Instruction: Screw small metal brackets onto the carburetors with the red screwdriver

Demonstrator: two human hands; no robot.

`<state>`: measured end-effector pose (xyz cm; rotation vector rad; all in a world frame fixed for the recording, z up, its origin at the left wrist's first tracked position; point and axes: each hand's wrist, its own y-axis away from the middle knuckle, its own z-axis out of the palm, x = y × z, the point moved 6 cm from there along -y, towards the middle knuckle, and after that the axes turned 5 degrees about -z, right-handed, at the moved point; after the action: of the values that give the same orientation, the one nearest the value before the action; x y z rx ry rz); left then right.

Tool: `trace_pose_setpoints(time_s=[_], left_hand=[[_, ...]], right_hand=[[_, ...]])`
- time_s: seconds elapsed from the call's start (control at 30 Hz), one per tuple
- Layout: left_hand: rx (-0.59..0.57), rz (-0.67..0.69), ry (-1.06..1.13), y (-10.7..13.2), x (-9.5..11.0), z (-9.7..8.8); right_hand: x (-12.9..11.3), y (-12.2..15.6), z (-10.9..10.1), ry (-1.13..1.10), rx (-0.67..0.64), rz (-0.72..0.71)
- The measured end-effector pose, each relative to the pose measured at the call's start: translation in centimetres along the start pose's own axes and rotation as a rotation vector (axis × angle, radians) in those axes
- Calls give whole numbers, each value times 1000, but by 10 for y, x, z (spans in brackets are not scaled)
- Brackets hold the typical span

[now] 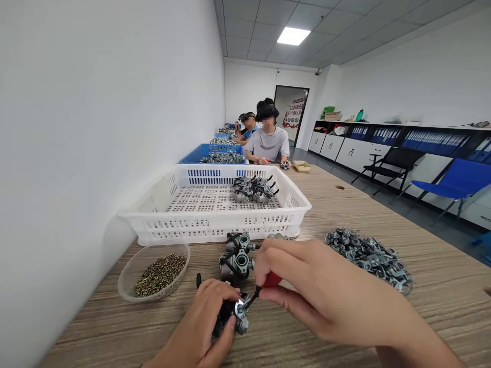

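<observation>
On the wooden table, my left hand [205, 322] is wrapped round a small metal carburetor [241, 323] with black parts, its fingers hiding much of it. My right hand [322, 286] grips a screwdriver by its red handle [273, 279]. Its dark shaft slants down to a shiny metal piece on the near carburetor, where the tip appears to touch; I cannot make out a screw there. Just beyond my hands stand more carburetors [237, 260] with black hoses. To the left, a clear plastic bowl [125, 283] contains many small brass-coloured screws [163, 273].
A white perforated crate [222, 225] holds several carburetors [255, 189] ahead. Small metal parts [368, 260] lie heaped at right. Behind are a blue crate [192, 155] and a seated co-worker [270, 143] with a small tray [302, 167]. A wall runs along the left.
</observation>
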<state>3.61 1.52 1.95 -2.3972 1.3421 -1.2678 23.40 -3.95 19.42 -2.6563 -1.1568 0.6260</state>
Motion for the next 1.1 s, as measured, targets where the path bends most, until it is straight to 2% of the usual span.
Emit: trace_pose_setpoints(time_s=[0.17, 0.27, 0.4, 0.5, 0.57, 0.73, 0.8, 0.97, 1.1], left_hand=[[-17, -22, -9, 0, 2, 0], [-13, -34, -22, 0, 1, -1], [-24, -44, -19, 1, 1, 1], [-48, -46, -14, 0, 3, 2], [-53, -38, -17, -2, 7, 0], [-44, -2, -74, -7, 15, -6], [-41, -2, -92, -7, 14, -5], [-46, -31, -64, 0, 5, 0], [-70, -61, -33, 4, -1, 3]], right_hand=[[10, -5, -1, 270, 115, 50], [9, -1, -2, 155, 78, 75], [-4, 6, -4, -105, 4, 3], [-3, 5, 0, -142, -55, 4], [2, 1, 2, -66, -41, 5], [12, -8, 0, 274, 107, 20], [13, -6, 0, 219, 83, 52], [4, 2, -2, -118, -23, 26], [2, -1, 1, -110, -71, -36]])
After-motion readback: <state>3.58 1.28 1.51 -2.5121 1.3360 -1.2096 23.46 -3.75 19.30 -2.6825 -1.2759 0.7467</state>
